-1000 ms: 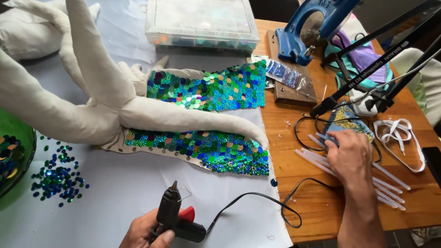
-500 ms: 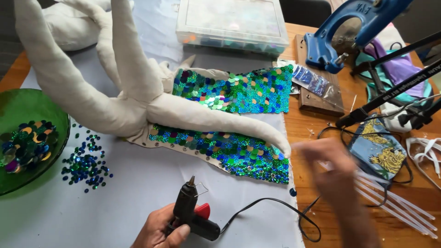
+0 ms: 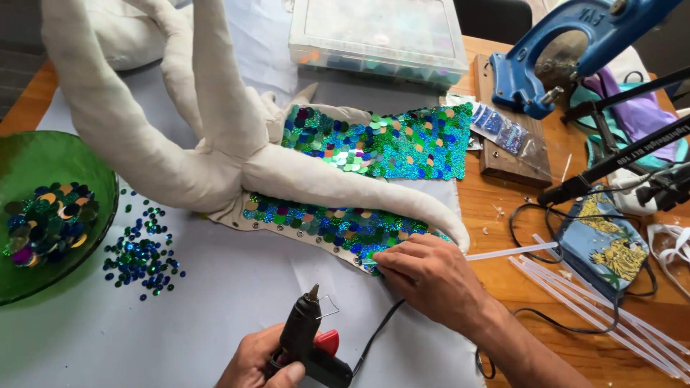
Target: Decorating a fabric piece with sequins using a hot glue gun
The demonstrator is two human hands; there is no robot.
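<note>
Glue gun [image 3: 305, 346] at 6 o'clock, nozzle up, left hand [image 3: 262, 363] wrapped around its grip. Right hand [image 3: 431, 276] at 4 o'clock, fingers loosely curled, tips pressing sequin panel [image 3: 338, 226] edge, holding nothing. Glue sticks [image 3: 575, 287] at 3 o'clock. Green bowl [image 3: 79, 154] at 9.

Sequined fabric piece [image 3: 374, 147] centre, under stuffed cloth limbs [image 3: 215, 136]; bowl of sequins [image 3: 43, 215] far left, loose sequins [image 3: 136, 255] beside it; glue sticks [image 3: 596, 294] right; compartment box [image 3: 377, 36] behind; glue gun [image 3: 305, 345] in front.
</note>
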